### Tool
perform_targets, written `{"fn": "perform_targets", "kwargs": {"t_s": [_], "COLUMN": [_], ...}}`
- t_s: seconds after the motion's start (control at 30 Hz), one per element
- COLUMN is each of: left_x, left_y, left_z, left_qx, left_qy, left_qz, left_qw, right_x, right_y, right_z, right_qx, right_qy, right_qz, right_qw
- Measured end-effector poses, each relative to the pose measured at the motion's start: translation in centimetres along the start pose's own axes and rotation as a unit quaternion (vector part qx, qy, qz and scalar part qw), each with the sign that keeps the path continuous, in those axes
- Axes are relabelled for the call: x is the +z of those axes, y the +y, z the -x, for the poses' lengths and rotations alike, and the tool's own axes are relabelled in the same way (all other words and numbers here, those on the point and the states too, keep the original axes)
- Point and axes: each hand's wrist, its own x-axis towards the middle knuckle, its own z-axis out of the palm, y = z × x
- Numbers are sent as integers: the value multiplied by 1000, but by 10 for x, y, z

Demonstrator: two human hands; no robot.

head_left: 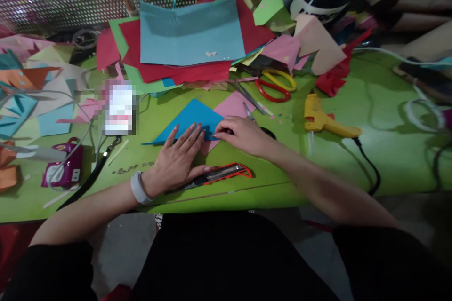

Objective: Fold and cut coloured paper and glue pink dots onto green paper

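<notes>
A blue paper (pixel 192 117), folded into a triangle, lies at the middle of the green table (pixel 282 174). My left hand (pixel 178 157) rests flat on its lower edge, fingers spread. At the paper's right corner, the fingers of my right hand (pixel 236 132) are pinched together at the edge. Pink paper (pixel 236 103) shows behind and under the blue one. Below my left thumb is an orange and black cutter knife (pixel 228 173). Scissors with a dark handle (pixel 267 132) lie partly hidden behind my right hand.
Stacked coloured sheets (pixel 190 33) stand at the back, with red and yellow scissors (pixel 273 88) before them. A yellow glue gun (pixel 326 120) lies right. Left are a phone (pixel 120 109), a purple box (pixel 63 164), cables and paper scraps.
</notes>
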Motion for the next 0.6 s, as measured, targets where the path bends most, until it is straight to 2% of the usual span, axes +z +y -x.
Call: {"fn": "perform_targets", "kwargs": {"t_s": [0.13, 0.43, 0.6], "left_x": [9, 3, 5], "left_y": [-10, -13, -14], "left_z": [1, -1, -2], "left_qx": [-9, -8, -1], "left_qy": [-16, -37, -24], "left_qz": [28, 33, 16], "left_qw": [999, 999, 1000], "right_x": [-2, -26, -29], "right_y": [-4, 7, 5], "right_z": [-2, -1, -3], "right_qx": [10, 43, 11], "right_qy": [-9, -42, -38], "right_qz": [-10, -21, 6], "right_qw": [1000, 998, 999]}}
